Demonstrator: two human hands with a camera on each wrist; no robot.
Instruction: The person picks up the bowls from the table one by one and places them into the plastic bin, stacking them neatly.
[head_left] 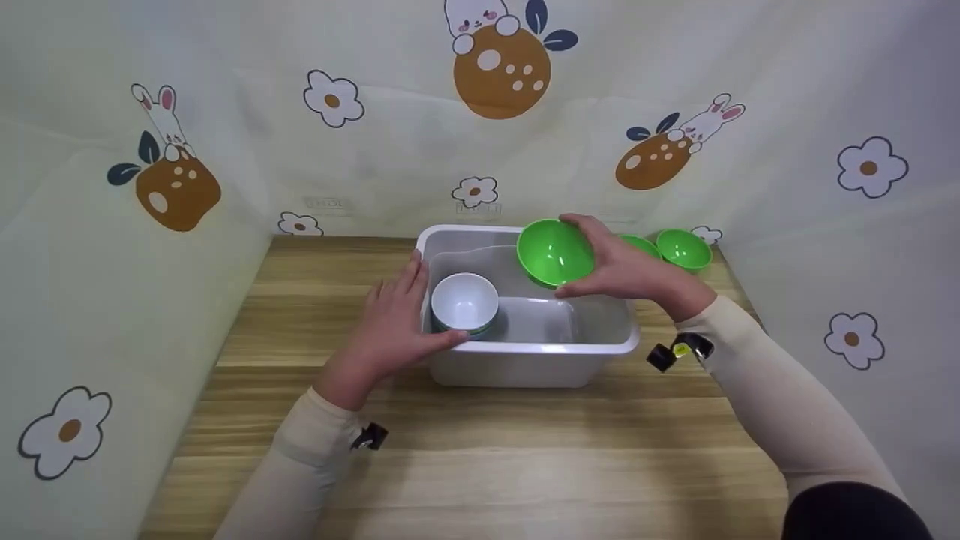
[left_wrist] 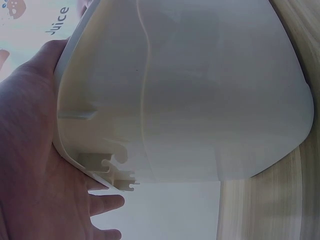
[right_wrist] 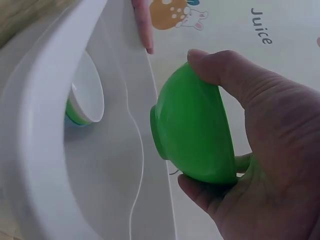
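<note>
In the head view a green bowl (head_left: 553, 253) hangs tilted over the back of a white plastic bin (head_left: 510, 367). My right hand (head_left: 626, 268) grips that bowl by its rim, thumb on one side and fingers on the other, as the right wrist view also shows for the bowl (right_wrist: 192, 127). At the bin's left end my left hand (head_left: 394, 322) rests on the rim, its fingers spread and fairly straight, its thumb over the front edge. Inside the bin, on the left, sits a stack of bowls with a white bowl (head_left: 465, 300) on top and green and blue edges below.
Behind the right forearm stand another green bowl (head_left: 684, 250) and one more green bowl (head_left: 641, 244), partly hidden. The bin is on a wooden table (head_left: 487, 465). A patterned cloth backdrop (head_left: 390, 165) encloses the back and both sides.
</note>
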